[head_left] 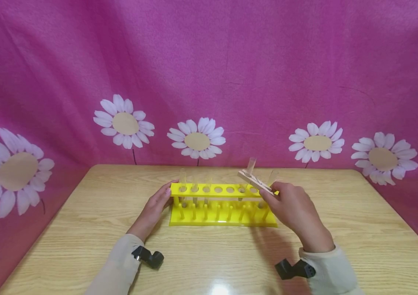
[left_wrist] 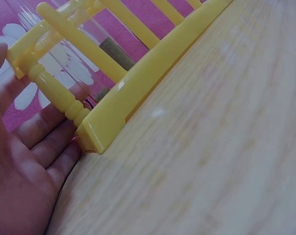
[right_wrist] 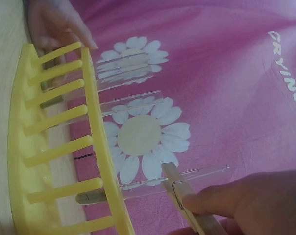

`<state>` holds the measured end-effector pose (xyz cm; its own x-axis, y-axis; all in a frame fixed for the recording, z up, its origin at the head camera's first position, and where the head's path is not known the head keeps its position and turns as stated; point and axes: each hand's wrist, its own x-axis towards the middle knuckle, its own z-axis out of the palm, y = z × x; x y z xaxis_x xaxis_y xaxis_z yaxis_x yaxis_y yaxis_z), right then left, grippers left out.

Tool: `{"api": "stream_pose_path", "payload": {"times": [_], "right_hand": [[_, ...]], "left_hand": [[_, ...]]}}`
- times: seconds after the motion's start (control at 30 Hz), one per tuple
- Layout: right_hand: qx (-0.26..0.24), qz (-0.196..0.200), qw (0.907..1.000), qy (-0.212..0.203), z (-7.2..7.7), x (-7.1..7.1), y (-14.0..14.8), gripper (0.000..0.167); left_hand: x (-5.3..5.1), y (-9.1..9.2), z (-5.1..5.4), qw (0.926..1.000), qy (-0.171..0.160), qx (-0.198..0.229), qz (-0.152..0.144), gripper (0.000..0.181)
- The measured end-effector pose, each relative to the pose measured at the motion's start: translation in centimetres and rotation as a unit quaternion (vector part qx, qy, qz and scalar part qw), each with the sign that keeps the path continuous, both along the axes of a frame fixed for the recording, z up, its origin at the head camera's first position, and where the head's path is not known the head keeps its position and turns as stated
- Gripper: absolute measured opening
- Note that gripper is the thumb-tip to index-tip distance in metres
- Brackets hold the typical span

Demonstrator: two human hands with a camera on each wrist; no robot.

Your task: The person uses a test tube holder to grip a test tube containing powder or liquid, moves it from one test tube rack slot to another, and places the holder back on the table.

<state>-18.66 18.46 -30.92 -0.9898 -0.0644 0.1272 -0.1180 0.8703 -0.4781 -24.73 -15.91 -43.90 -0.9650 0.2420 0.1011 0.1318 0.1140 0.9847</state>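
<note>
A yellow test tube rack [head_left: 223, 221] [left_wrist: 153, 78] stands upright on the table. At its left end my left hand [head_left: 153, 207] [left_wrist: 25, 176] grips the end post, fingers behind it and thumb near the top bar. My right hand [head_left: 297, 211] [right_wrist: 241, 200] pinches a wooden clip [head_left: 255, 182] [right_wrist: 173, 182] above the rack's right part. The clip's jaws are at a clear tube [head_left: 251, 164] [right_wrist: 211, 172] whose lower end passes through a rack hole and looks dark inside. Another tube [head_left: 272, 176] stands near the right end, partly behind the hand.
Several clear tubes [head_left: 182, 178] stand in the rack's left holes, some with dark matter at the bottom. Yellow pegs [head_left: 218, 213] line the front. A pink curtain [head_left: 209, 61] with white flowers hangs behind the wooden table [head_left: 209, 250].
</note>
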Motion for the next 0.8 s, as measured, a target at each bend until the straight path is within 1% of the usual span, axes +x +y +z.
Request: {"api": "stream_pose_path", "payload": {"times": [0.2, 0.57, 0.8], "right_hand": [[0.017, 0.004, 0.9998, -0.008, -0.32, -0.11, -0.05, 0.033], [0.039, 0.007, 0.9991, -0.018, -0.47, -0.18, -0.25, 0.029], [0.049, 0.009, 0.9984, -0.029, -0.54, -0.18, -0.23, 0.028]], "left_hand": [[0.00, 0.03, -0.03, 1.0000, -0.001, 0.005, 0.001, 0.051], [0.10, 0.04, 0.17, 1.0000, 0.000, 0.002, -0.003, 0.054], [-0.05, -0.06, -0.10, 1.0000, -0.004, 0.000, 0.001, 0.057]]}}
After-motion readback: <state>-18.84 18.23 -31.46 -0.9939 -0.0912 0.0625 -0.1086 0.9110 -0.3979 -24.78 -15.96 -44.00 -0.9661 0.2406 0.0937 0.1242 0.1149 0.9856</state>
